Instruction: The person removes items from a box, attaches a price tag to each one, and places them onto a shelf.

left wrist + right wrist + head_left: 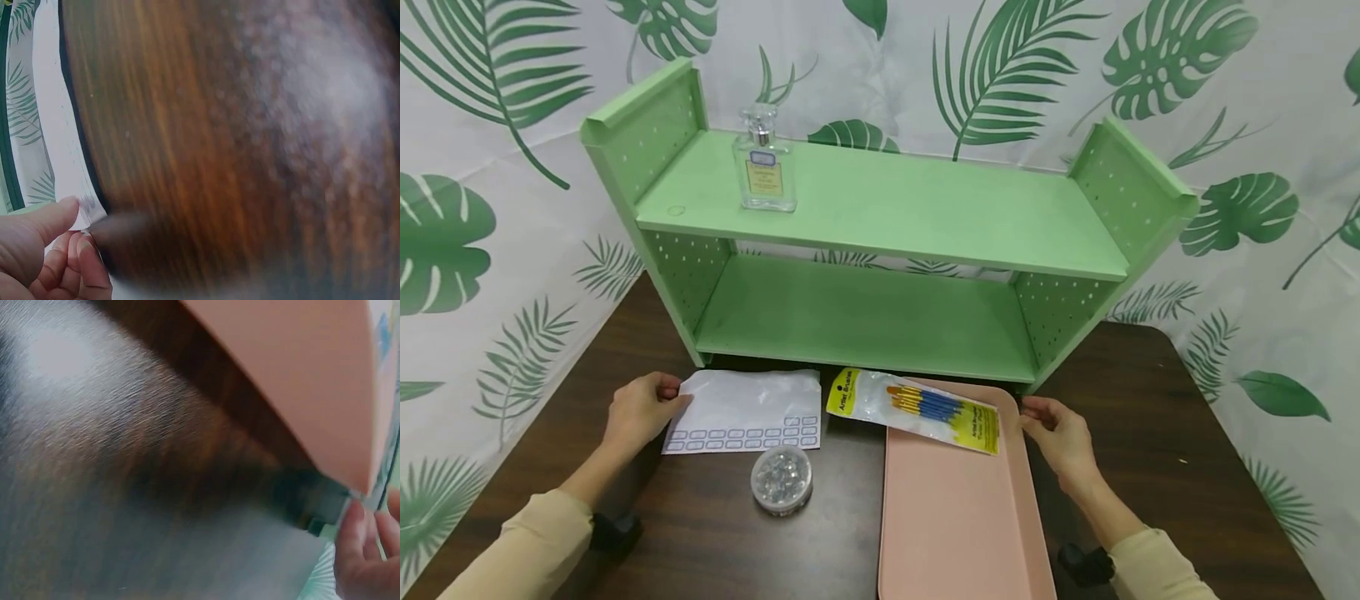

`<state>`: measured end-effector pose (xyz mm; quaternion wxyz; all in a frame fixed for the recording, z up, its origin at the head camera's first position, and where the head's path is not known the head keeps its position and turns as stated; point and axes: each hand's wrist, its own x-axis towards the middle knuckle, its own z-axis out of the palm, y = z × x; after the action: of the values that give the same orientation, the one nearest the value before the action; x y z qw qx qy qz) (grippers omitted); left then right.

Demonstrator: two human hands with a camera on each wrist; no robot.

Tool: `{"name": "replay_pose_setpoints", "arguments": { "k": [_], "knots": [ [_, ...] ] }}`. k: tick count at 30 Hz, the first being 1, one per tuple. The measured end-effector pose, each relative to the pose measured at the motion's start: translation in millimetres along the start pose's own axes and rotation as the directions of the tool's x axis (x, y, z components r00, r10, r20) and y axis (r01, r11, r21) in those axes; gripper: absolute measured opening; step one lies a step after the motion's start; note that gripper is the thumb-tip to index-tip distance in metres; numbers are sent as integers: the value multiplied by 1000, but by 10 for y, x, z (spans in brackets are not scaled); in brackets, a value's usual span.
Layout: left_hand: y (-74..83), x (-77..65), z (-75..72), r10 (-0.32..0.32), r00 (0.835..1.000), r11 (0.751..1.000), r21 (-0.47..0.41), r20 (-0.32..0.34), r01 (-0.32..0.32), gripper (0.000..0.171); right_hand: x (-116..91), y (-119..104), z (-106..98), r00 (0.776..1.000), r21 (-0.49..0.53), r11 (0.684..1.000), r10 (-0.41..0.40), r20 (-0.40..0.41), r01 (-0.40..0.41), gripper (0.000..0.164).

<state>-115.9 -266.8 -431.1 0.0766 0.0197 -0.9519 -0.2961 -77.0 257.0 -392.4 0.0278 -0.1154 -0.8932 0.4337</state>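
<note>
In the head view, my left hand [642, 414] pinches the left edge of a white sheet of labels [748, 400] printed with blue-framed boxes along its lower part. The left wrist view shows the thumb on the corner of the sheet [53, 112], other fingers curled beneath. My right hand [1062, 437] pinches the right rim of a pink tray [958, 525] near its far corner; fingertips meet that corner in the right wrist view. A pack of artist brushes [917, 408] lies slanted across the tray's far end. Between sheet and tray stands a round clear tub [782, 480] of small shiny pieces.
A green two-tier shelf [880, 317] stands right behind the sheet and tray. On its upper board, at left, is a clear glass perfume bottle [765, 171]. All rests on a dark wooden table [1157, 467], with a leaf-patterned curtain [1285, 333] behind.
</note>
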Motion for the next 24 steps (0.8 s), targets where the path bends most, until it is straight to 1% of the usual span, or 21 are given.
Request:
{"name": "replay_pose_setpoints", "arguments": {
  "k": [3, 4, 5, 6, 8, 10, 11, 14, 16, 19, 21, 24],
  "knots": [
    [20, 3, 5, 0, 1000, 1000, 1, -13, 0, 23, -3, -160, 12, 997, 54, 998, -28, -75, 32, 27],
    [26, 1, 5, 1, 1000, 1000, 0, -20, -1, 22, -4, -248, 33, 996, 79, 996, -39, -85, 46, 26],
    [31, 0, 5, 3, 1000, 1000, 1, -28, -3, 22, -8, -354, 61, 996, 96, 994, -51, -78, 58, 26],
    [34, -2, 7, 3, 999, 1000, 2, -34, -3, 21, -10, -470, 106, 996, 123, 990, -64, -59, 71, 26],
    [32, -1, 17, 4, 999, 1000, 4, -42, -4, 20, -19, -714, 237, 996, 178, 980, -93, 12, 90, 26],
    [18, 0, 23, 4, 999, 1000, 5, -48, -4, 20, -18, -949, 448, 988, 253, 963, -121, 98, 93, 26],
    [6, 0, 23, 2, 999, 1000, 6, -50, -2, 19, -17, -1063, 573, 981, 289, 954, -131, 140, 86, 27],
    [-10, 6, 33, -10, 999, 1000, 6, -41, 11, 19, -11, -1322, 963, 958, 387, 922, -127, 256, 19, 27],
    [-7, 19, 42, -16, 999, 1000, 5, -38, 16, 18, -10, -1438, 1199, 944, 392, 920, -117, 307, -13, 27],
    [1, 36, 47, -19, 999, 1000, 3, -38, 19, 17, -7, -1516, 1503, 929, 340, 940, -93, 359, -38, 27],
    [1, 41, 42, -21, 999, 1000, 0, -43, 21, 16, -7, -1525, 1660, 921, 287, 957, -70, 384, -47, 28],
    [-8, 34, 21, -28, 998, 1000, -3, -50, 28, 16, -9, -1506, 1839, 905, 236, 969, -30, 425, -79, 30]
  ]
}}
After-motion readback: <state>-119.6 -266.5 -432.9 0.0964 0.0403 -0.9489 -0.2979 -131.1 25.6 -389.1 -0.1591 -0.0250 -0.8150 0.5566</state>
